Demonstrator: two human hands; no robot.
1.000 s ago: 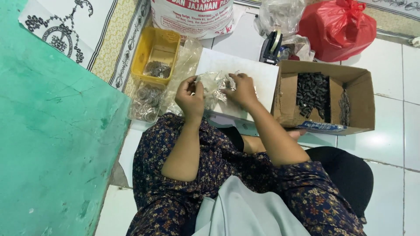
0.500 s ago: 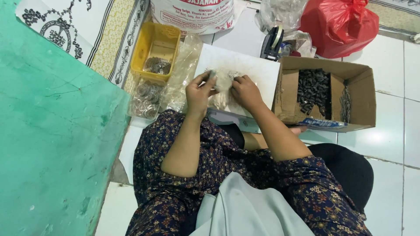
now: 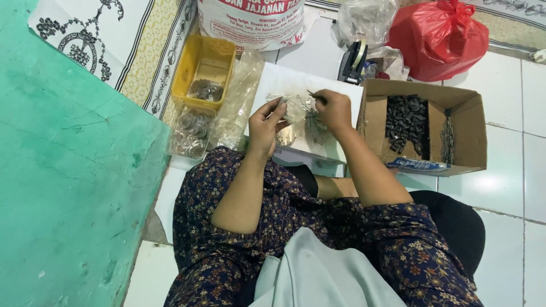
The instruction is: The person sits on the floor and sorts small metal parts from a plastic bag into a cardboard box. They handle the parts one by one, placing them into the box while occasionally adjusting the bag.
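Observation:
My left hand (image 3: 265, 124) pinches the left edge of a small clear plastic bag (image 3: 296, 110) with small metal pieces in it. On the bag's right side my right hand (image 3: 333, 108) grips its top edge. Both hands hold the bag just above a white board (image 3: 273, 81) that lies on my lap. More small metal parts (image 3: 287, 136) lie loose on the board under the bag.
A yellow tray (image 3: 202, 62) with metal bits and a clear bag of round metal parts (image 3: 190, 133) lie to the left. A cardboard box (image 3: 455, 102) of dark small parts stands right. Behind are a tape dispenser (image 3: 354, 59), a white sack (image 3: 250, 23), a red bag (image 3: 441, 37). A green wall (image 3: 62, 170) rises left.
Both hands have shifted slightly on the clear bag over the board; the left hand moved a little to the right, closer to the right hand. Nothing else has moved.

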